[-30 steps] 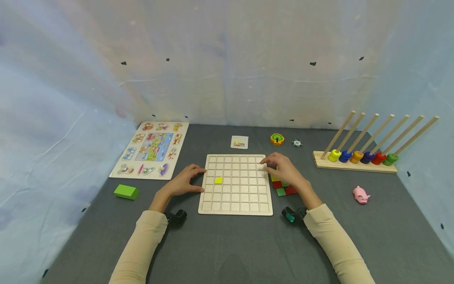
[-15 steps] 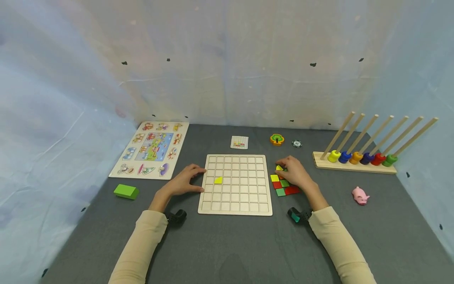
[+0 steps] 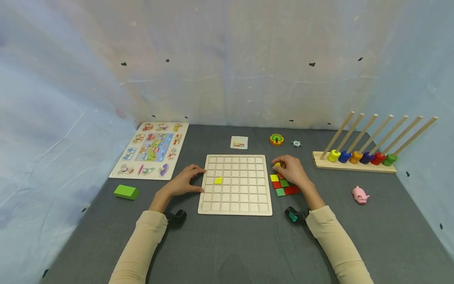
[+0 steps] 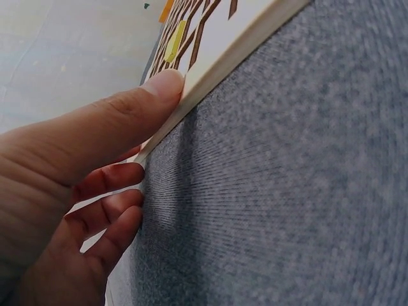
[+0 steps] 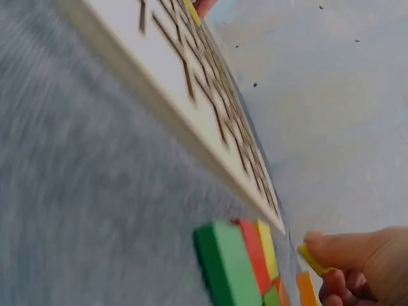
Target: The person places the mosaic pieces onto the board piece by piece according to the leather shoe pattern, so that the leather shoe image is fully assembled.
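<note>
A pale wooden grid board lies in the middle, with one yellow tile in a cell on its left side. My left hand rests along the board's left edge; in the left wrist view its thumb touches the rim and the fingers are loosely bent. Right of the board, my right hand pinches a yellow block between thumb and fingertips. Beneath and beside that hand lies a cluster of red, green, orange and yellow blocks, partly covered by the hand.
A small pattern card lies behind the board, with a tree piece and a round chip to its right. A picture puzzle and green block are left; a peg stand and pink pig are right.
My right hand has moved from the board's upper right edge to the coloured blocks and now pinches a yellow one. My left hand has stayed put.
</note>
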The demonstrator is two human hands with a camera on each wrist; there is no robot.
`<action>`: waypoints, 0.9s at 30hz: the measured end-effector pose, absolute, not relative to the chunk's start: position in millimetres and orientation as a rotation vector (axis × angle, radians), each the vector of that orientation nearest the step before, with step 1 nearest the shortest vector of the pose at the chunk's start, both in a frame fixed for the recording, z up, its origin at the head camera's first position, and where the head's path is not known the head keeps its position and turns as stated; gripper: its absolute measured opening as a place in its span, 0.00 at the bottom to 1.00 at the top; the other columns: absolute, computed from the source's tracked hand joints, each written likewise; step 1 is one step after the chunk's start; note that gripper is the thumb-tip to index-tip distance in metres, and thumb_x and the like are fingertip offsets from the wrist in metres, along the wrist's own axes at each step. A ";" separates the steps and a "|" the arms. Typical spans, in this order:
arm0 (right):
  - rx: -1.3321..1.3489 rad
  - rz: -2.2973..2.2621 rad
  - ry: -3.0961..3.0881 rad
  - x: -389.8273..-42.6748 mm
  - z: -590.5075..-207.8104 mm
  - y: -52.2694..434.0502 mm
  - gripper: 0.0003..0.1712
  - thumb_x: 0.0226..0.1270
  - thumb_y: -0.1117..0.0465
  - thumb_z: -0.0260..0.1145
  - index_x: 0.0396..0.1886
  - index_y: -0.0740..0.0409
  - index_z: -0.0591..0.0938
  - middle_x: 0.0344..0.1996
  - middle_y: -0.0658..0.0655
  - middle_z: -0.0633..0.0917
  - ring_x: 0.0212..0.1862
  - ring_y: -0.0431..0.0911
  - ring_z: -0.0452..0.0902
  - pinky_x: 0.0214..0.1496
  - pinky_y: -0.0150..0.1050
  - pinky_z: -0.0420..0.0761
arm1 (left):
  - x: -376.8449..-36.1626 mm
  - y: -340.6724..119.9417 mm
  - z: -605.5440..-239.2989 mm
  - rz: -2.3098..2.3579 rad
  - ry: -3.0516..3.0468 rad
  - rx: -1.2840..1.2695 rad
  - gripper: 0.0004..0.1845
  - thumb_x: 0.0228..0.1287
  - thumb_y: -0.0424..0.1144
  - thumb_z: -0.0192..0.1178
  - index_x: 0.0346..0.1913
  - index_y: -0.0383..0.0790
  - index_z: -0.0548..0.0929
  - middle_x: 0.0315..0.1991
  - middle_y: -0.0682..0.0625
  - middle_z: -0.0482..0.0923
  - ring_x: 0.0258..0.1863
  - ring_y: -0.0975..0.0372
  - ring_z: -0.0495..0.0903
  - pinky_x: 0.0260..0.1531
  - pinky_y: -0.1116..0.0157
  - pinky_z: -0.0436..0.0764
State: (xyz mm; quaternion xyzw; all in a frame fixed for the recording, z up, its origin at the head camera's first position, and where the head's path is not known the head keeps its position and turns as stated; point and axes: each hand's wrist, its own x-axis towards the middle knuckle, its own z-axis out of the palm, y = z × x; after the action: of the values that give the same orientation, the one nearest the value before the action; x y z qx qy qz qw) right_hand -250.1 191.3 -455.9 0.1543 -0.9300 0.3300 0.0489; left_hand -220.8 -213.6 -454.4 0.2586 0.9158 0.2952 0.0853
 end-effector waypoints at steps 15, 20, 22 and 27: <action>0.692 1.256 -2.683 -243.0 -454.3 142.5 0.11 0.61 0.65 0.65 0.44 0.59 0.84 0.29 0.54 0.80 0.31 0.45 0.76 0.34 0.38 0.76 | -220.3 -214.3 -455.3 0.872 2.741 0.777 0.37 0.51 0.47 0.70 0.64 0.38 0.70 0.55 0.42 0.66 0.51 0.52 0.68 0.53 0.50 0.68; 0.787 1.359 -2.669 -240.4 -454.5 121.1 0.07 0.61 0.64 0.66 0.39 0.58 0.84 0.28 0.51 0.84 0.30 0.42 0.79 0.33 0.37 0.78 | -220.5 -214.5 -456.3 0.869 2.742 0.753 0.38 0.51 0.48 0.70 0.64 0.39 0.70 0.56 0.43 0.66 0.53 0.52 0.67 0.54 0.50 0.67; 0.791 1.395 -2.681 -239.6 -456.0 113.0 0.06 0.60 0.63 0.67 0.37 0.57 0.83 0.28 0.50 0.84 0.30 0.41 0.78 0.33 0.36 0.77 | -220.5 -214.2 -456.1 0.869 2.739 0.746 0.38 0.50 0.49 0.70 0.64 0.40 0.70 0.57 0.43 0.66 0.54 0.52 0.67 0.55 0.50 0.67; 0.810 1.471 -2.695 -236.0 -460.1 94.0 0.05 0.60 0.63 0.66 0.36 0.58 0.82 0.28 0.51 0.82 0.31 0.41 0.76 0.34 0.34 0.76 | -221.8 -214.5 -456.8 0.863 2.737 0.755 0.38 0.51 0.48 0.70 0.64 0.40 0.70 0.57 0.43 0.66 0.54 0.52 0.67 0.55 0.50 0.67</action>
State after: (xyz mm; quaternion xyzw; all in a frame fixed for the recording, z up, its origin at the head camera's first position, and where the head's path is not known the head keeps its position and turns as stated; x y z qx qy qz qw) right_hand -236.0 94.0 -460.1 0.2551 -0.8485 0.4632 -0.0171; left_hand -221.8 -214.5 -456.8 0.2534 0.9188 0.2898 0.0869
